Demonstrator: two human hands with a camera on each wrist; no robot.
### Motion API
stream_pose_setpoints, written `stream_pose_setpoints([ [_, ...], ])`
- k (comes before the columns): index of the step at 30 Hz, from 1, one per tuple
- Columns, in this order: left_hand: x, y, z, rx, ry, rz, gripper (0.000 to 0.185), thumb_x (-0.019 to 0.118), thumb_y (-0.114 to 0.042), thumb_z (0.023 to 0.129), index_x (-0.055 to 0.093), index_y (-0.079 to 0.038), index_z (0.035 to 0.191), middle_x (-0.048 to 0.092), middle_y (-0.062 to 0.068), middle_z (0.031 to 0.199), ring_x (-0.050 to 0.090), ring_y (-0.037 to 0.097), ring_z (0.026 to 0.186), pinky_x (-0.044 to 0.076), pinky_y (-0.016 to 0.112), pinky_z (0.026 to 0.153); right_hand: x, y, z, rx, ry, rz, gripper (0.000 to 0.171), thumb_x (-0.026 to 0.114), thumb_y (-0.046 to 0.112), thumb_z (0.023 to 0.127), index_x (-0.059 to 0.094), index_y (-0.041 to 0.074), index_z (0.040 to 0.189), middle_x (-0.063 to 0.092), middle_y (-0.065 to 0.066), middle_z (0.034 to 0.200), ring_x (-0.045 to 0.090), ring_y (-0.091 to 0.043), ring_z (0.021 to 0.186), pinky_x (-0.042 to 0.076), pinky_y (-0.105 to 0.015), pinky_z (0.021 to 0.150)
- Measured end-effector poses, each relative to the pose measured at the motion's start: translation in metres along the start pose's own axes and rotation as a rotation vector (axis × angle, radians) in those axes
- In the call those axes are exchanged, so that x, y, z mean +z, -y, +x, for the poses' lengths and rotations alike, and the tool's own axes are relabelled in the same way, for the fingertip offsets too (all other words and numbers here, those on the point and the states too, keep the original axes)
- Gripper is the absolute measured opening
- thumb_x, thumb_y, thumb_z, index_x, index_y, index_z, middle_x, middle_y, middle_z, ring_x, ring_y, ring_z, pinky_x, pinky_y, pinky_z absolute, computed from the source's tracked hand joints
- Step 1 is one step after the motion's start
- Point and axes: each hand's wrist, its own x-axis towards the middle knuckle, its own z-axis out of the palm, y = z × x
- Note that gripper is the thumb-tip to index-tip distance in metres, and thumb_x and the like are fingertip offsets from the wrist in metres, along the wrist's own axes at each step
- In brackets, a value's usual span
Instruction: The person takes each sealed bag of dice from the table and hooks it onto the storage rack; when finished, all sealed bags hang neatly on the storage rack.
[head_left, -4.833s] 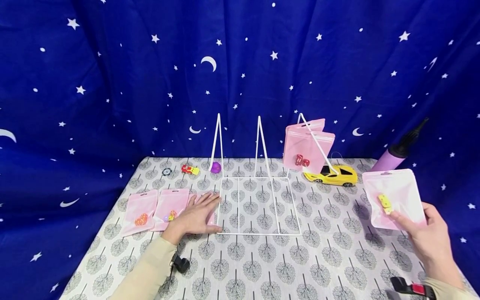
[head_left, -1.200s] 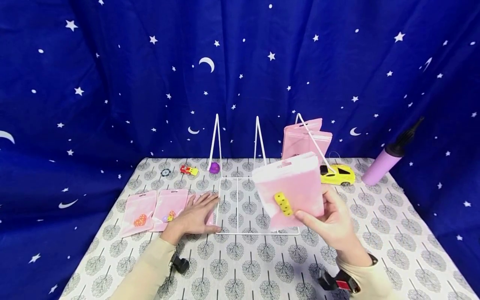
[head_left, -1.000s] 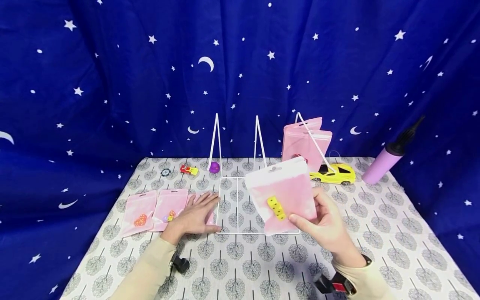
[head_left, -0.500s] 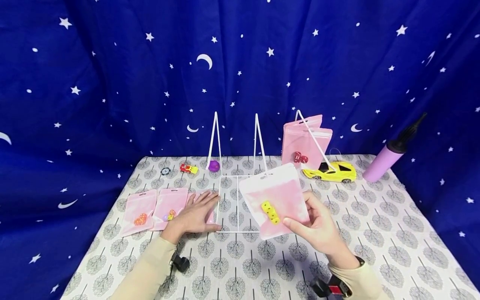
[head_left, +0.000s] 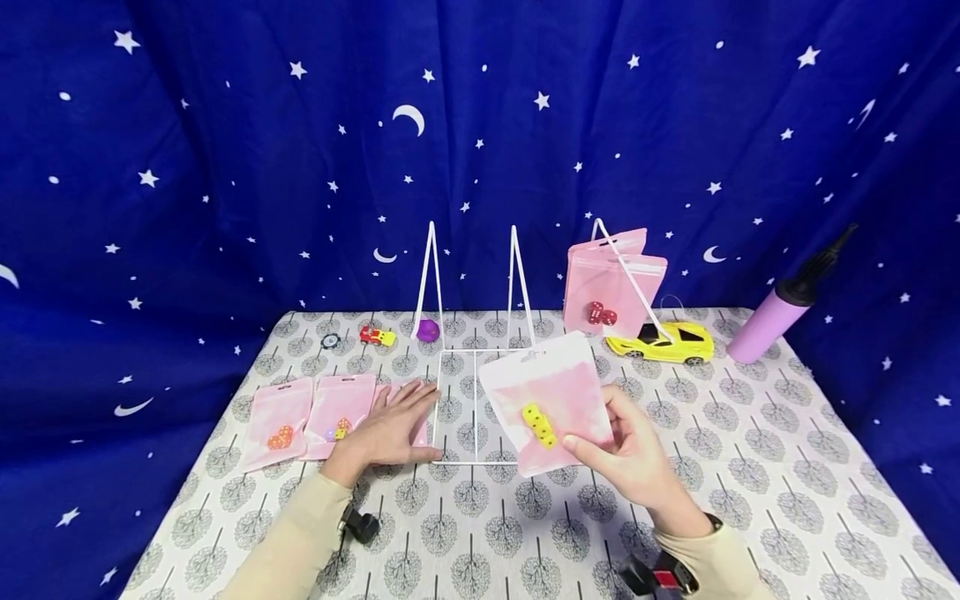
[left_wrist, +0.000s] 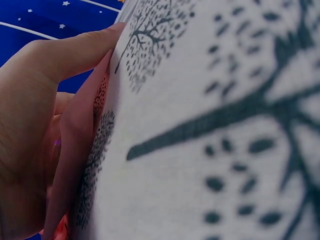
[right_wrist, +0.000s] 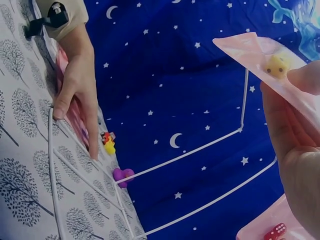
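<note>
My right hand (head_left: pixel 637 454) pinches a pink zip bag (head_left: pixel 573 396) with yellow dice (head_left: pixel 539 425) inside, thumb in front. The bag is tilted and covers the front right of the white wire rack (head_left: pixel 476 400). Spread out, my left hand (head_left: pixel 386 429) lies over a third pink bag (head_left: pixel 420 432), its fingertips and thumb at the rack's left edge; the left wrist view has the thumb (left_wrist: pixel 85 47) extended over that bag. Left of this hand lie two pink bags, one with orange dice (head_left: pixel 281 437), the other with mixed dice (head_left: pixel 339 430).
Pink bags (head_left: pixel 618 287), the front one with red dice, hang on the rack's right arm. Behind stand a yellow toy car (head_left: pixel 675 343) and a purple pump (head_left: pixel 768 327). A small red-yellow toy car (head_left: pixel 377 336), a purple toy (head_left: pixel 427 331) and a small dark ring (head_left: pixel 330 341) lie at the back left.
From the far right, my right hand has brought the bag of yellow dice leftward to the front of the rack, where it now nearly holds still. The left hand has stayed in place.
</note>
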Motion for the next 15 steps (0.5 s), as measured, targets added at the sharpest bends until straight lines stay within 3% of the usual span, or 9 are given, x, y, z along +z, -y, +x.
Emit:
stream_pose_setpoints([
  [7,0.001,0.0,-0.001,-0.002,-0.005,-0.011,0.103,0.053,-0.078,0.077,0.022,-0.018,0.156,0.019,0.002,0.163,0.015,0.03,0.15,0.008,0.065,0.118,0.001,-0.007,0.001,0.031,-0.03,-0.041,0.04,0.059,-0.026,0.077,0.048,-0.011,0.112,0.066,0.001,0.108,0.071,-0.014,0.087,0.062,-0.037,0.064],
  [15,0.0,0.0,-0.001,-0.003,-0.007,-0.02,0.103,0.055,-0.077,0.077,0.023,-0.017,0.156,0.019,0.003,0.163,0.015,0.031,0.15,0.008,0.065,0.118,0.001,-0.02,0.006,0.062,-0.06,-0.082,0.047,0.06,-0.023,0.077,0.053,-0.004,0.119,0.067,0.006,0.109,0.07,-0.01,0.089,0.061,-0.03,0.07],
])
